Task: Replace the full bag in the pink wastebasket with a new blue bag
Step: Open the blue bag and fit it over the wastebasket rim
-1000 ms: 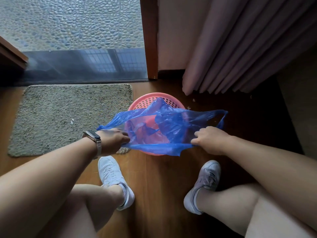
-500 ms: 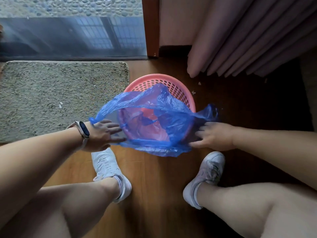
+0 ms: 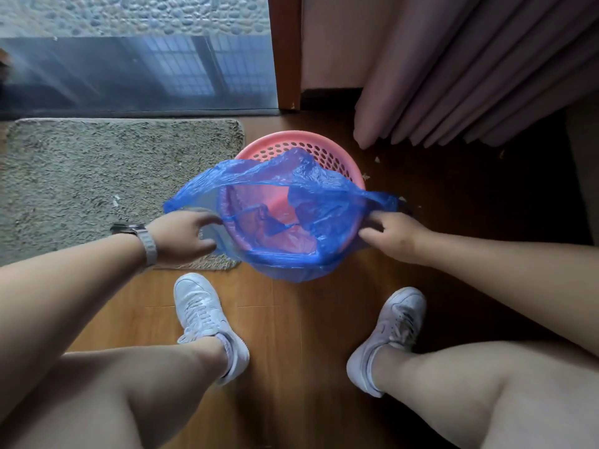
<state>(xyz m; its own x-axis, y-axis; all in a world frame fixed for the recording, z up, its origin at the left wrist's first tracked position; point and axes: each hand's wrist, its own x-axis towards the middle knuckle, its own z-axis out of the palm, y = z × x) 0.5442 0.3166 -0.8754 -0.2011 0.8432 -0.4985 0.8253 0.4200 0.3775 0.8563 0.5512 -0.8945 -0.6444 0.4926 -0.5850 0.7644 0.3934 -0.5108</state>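
Left hand (image 3: 181, 236) grip and right hand (image 3: 393, 236) grip pinching blue bag (image 3: 291, 196), over pink wastebasket (image 3: 278, 147)

A pink wastebasket (image 3: 324, 150) stands on the wooden floor (image 3: 291, 335) beside the corner of a grey mat (image 3: 97, 173), with a blue bag (image 3: 308, 202) spread open over its mouth and already folded over the near rim. The left hand (image 3: 181, 234), a watch (image 3: 147, 241) on its wrist, grips the bag's left edge, and the right hand (image 3: 395, 234) pinches its right edge. Two white shoes (image 3: 201, 312) rest on the floor nearer the person, and a pink curtain (image 3: 470, 76) hangs at the far right.
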